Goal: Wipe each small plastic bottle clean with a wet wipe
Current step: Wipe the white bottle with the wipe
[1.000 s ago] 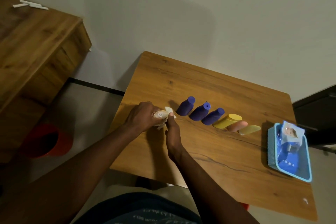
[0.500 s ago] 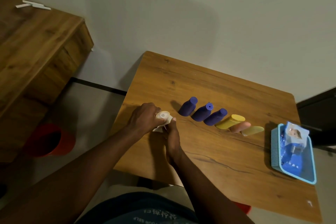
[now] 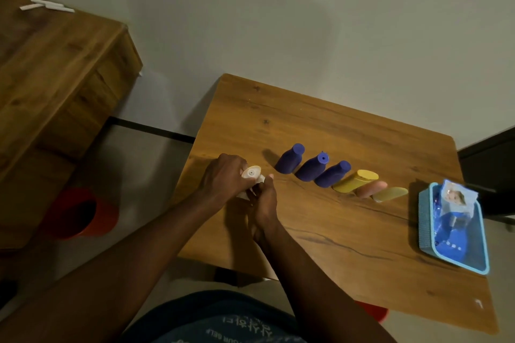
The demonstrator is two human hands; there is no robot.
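Observation:
My left hand (image 3: 223, 178) grips a small white bottle (image 3: 250, 172) near the table's left edge, cap facing up toward me. My right hand (image 3: 263, 207) holds a white wet wipe (image 3: 260, 179) against the bottle's side; most of the wipe is hidden between the hands. To the right stands a row of bottles: three dark blue ones (image 3: 289, 159) (image 3: 312, 166) (image 3: 333, 174), a yellow one (image 3: 355, 181), a pink one (image 3: 372, 189) and an olive-yellow one (image 3: 390, 194).
A light blue tray (image 3: 425, 220) at the table's right edge holds a blue wet-wipe pack (image 3: 451, 211). A wooden cabinet (image 3: 55, 69) stands to the left, with a red bucket (image 3: 80, 213) on the floor beside it. The wooden table (image 3: 334, 245) backs onto a wall.
The hands have stayed in place on the white bottle. The wipe's loose corner above the right thumb is now tucked lower between the hands, and the bottle has turned slightly.

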